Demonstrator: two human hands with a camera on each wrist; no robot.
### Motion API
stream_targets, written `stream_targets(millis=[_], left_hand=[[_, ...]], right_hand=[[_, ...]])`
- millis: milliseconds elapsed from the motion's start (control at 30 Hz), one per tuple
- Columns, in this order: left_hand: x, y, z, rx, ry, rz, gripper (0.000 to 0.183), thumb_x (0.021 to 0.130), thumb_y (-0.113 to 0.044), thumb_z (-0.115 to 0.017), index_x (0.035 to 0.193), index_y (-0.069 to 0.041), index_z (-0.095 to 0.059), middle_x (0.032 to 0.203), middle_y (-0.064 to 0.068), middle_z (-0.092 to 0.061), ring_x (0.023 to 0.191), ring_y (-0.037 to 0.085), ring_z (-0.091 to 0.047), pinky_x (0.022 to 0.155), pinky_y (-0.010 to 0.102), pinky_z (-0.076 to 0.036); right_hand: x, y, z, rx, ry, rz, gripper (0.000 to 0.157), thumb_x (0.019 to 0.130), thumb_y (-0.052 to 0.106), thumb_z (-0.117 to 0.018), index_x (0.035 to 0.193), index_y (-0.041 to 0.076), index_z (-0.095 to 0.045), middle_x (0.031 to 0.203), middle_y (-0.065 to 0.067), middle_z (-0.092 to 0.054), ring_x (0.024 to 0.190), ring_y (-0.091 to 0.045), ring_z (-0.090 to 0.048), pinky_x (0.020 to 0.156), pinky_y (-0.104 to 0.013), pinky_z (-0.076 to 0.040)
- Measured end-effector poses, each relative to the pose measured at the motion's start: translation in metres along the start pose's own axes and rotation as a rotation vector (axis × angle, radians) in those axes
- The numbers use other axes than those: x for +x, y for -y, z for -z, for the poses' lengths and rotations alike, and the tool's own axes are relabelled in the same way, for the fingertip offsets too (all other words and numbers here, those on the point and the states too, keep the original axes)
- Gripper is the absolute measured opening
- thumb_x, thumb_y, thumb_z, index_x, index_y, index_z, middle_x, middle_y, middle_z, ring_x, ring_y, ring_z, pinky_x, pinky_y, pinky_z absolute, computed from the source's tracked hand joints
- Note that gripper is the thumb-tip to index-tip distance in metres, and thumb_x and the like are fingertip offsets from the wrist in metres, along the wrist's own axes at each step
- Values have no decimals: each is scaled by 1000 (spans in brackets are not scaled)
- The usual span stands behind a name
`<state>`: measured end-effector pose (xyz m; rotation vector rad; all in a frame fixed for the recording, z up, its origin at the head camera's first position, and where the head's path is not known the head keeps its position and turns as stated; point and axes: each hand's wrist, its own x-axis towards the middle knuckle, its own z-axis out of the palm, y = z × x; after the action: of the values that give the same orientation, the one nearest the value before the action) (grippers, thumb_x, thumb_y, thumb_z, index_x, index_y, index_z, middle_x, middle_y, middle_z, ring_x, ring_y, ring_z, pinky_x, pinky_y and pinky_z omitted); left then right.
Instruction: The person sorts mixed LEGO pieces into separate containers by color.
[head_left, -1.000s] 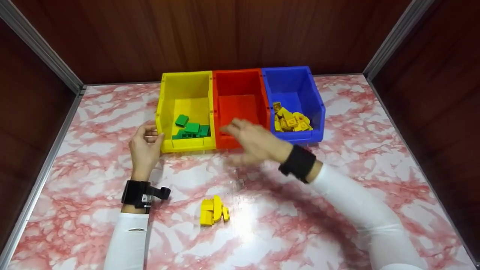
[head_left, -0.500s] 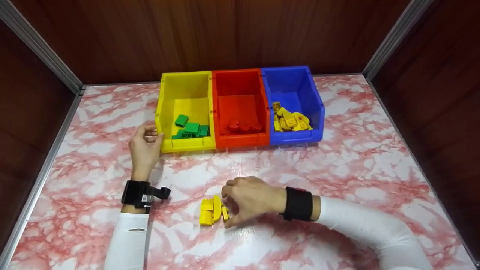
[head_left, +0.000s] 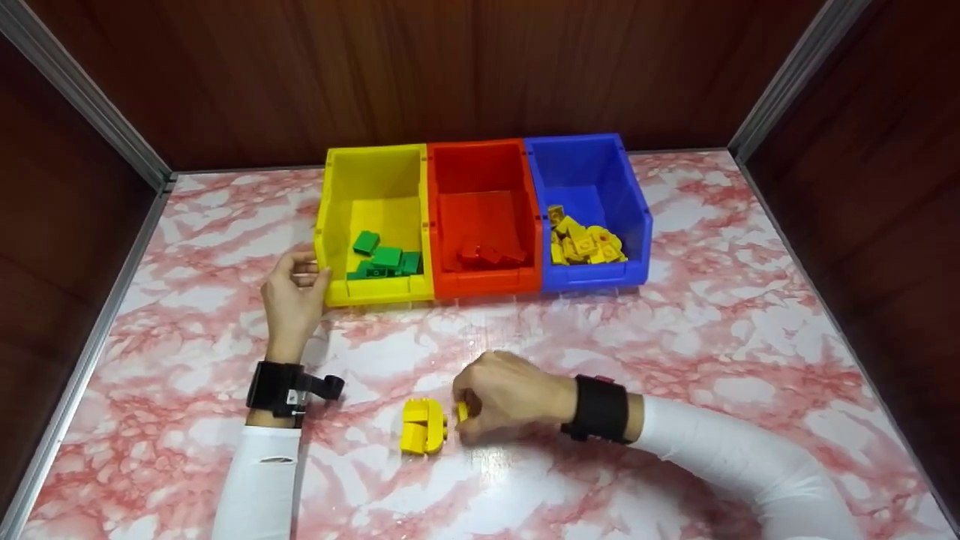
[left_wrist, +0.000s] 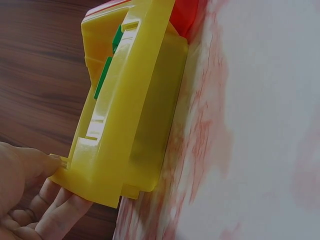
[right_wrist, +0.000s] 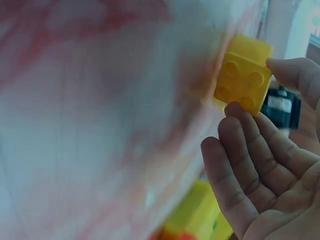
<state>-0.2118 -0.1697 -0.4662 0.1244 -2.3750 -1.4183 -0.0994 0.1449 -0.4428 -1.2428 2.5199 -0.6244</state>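
Observation:
My left hand (head_left: 294, 296) grips the front left corner of the yellow bin (head_left: 379, 291). In the left wrist view the thumb (left_wrist: 40, 162) lies on the bin's rim and other fingers are beneath it. Several green bricks (head_left: 386, 259) lie inside this bin. My right hand (head_left: 510, 394) pinches a yellow toy brick (right_wrist: 242, 75) between thumb and fingertips; its studs show in the right wrist view. Just left of that hand, a small group of yellow bricks (head_left: 424, 427) rests on the table, apart from the pinched one.
A red bin (head_left: 486, 282) with red bricks (head_left: 491, 256) stands in the middle of the row. To its right a blue bin (head_left: 596, 277) holds several yellow bricks (head_left: 581, 240). A brown wood-grain wall (head_left: 480, 67) rises behind them.
My right hand moved from over the red bin down to the yellow bricks, then took one and drew it slightly right. Red bricks now show in the red bin. The left hand kept its hold.

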Motion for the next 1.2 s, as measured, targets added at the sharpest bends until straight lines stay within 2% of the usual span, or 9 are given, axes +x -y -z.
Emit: stream_targets(millis=[167, 367, 533, 600, 733, 833, 933, 1067, 1200], left_hand=[[0, 0, 0, -4, -1, -11, 28, 96, -3, -74, 122, 5, -69, 111, 25, -74, 82, 0, -62, 72, 2, -49], [0, 0, 0, 12, 4, -2, 27, 97, -4, -73, 122, 4, -69, 111, 25, -74, 90, 26, -71, 73, 1, -47], [-1, 1, 0, 27, 7, -5, 28, 97, -6, -73, 123, 4, -69, 111, 23, -75, 89, 21, -69, 73, 2, -47], [-1, 1, 0, 35, 9, -10, 28, 97, -7, -73, 123, 3, -69, 111, 22, -75, 89, 23, -69, 73, 2, -46], [-1, 1, 1, 36, 15, -9, 29, 98, -8, -72, 125, 3, -68, 111, 23, -74, 93, 30, -71, 73, 2, -45], [-1, 1, 1, 29, 21, 1, 29, 99, -8, -71, 125, 3, -68, 112, 23, -74, 95, 31, -71, 73, 3, -45], [0, 1, 2, 27, 24, 8, 29, 99, -8, -71, 126, 3, -68, 112, 22, -74, 94, 30, -71, 73, 3, -46], [0, 1, 2, 28, 26, 9, 29, 99, -8, -71, 126, 3, -68, 113, 22, -74, 94, 29, -70, 73, 3, -46], [0, 2, 2, 22, 28, 5, 30, 98, -7, -72, 126, 3, -68, 113, 22, -74, 94, 27, -70, 73, 3, -46]], right_hand=[[-15, -16, 27, -31, -111, -20, 25, 79, 33, -92, 89, 13, -79, 81, 1, -80, 65, -8, -70, 61, -15, -54], [-35, -50, 73, -93, -223, -132, 30, 79, 30, -93, 98, 11, -81, 90, -3, -82, 75, -17, -76, 69, -29, -63], [-49, -85, 119, -169, -318, -243, 25, 80, 29, -91, 93, 11, -82, 86, -3, -81, 76, -20, -76, 68, -38, -63], [-55, -99, 137, -223, -344, -293, 27, 79, 33, -91, 91, 10, -82, 84, -4, -81, 77, -21, -77, 68, -41, -63], [-65, -125, 164, -337, -334, -404, 30, 80, 34, -90, 92, 8, -82, 85, -7, -81, 76, -26, -75, 62, -44, -58], [-70, -140, 173, -439, -273, -481, 28, 84, 35, -88, 91, 9, -81, 82, -7, -79, 69, -26, -69, 54, -41, -52], [-71, -152, 172, -519, -210, -515, 27, 87, 36, -85, 84, 11, -77, 73, -7, -71, 64, -26, -64, 50, -39, -48], [-70, -163, 163, -567, -174, -510, 28, 91, 36, -81, 81, 11, -73, 74, -9, -66, 66, -30, -64, 52, -45, -51], [-70, -166, 156, -581, -181, -489, 27, 92, 35, -81, 93, 8, -78, 87, -14, -70, 78, -36, -68, 60, -53, -57]])
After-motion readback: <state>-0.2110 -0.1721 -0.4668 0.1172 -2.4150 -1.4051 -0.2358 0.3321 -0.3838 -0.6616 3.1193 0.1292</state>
